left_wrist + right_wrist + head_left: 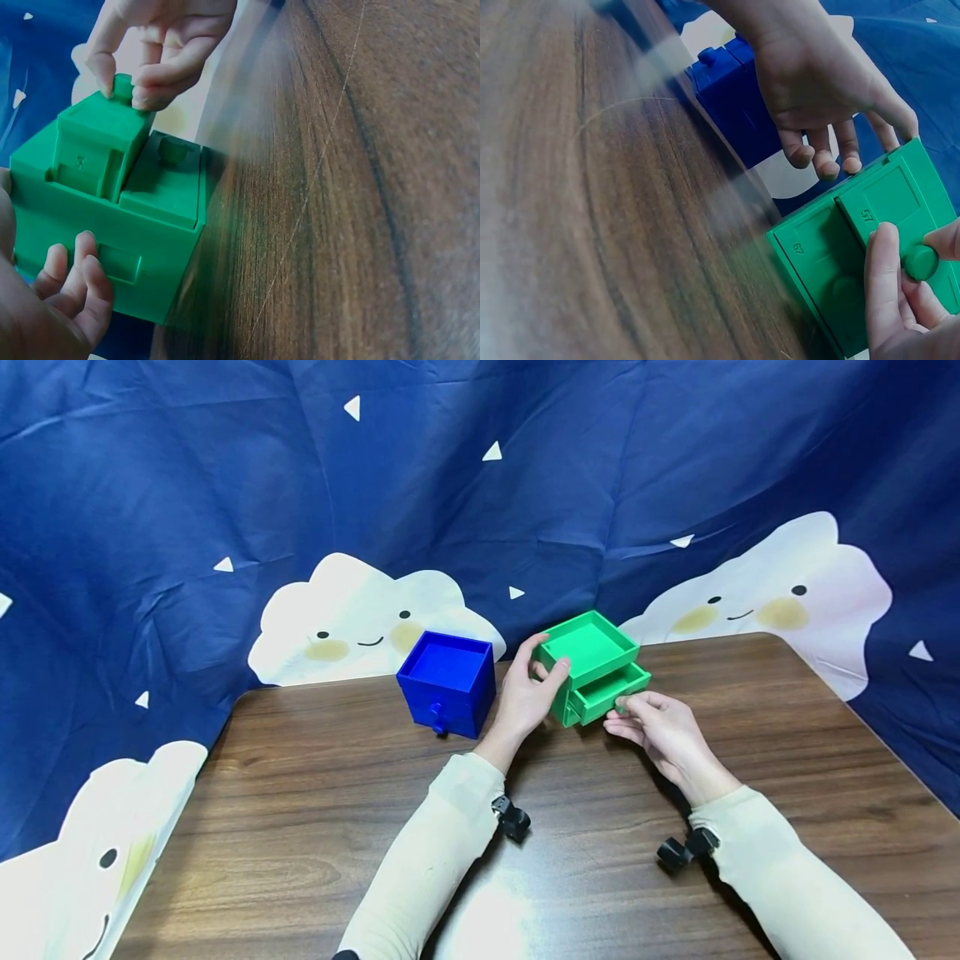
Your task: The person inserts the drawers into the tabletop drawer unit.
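Observation:
A small green drawer box (588, 643) with a tray-like top stands toward the back of the table. My left hand (525, 697) grips its left side, with the thumb at the front corner and the index finger near the back edge. Fingertips of that hand touch the side wall in the left wrist view. The upper drawer (101, 139) sticks partly out, and its inside shows bare from above. With thumb and fingers, my right hand (667, 731) pinches the round knob (921, 262) of this drawer. Below it, the lower drawer (806, 255) is closed.
A blue drawer box (450, 693) with knobs on its front stands left of the green one, close to my left wrist. Behind the wooden table (315, 827) hangs a blue cloth (420, 477) with white clouds.

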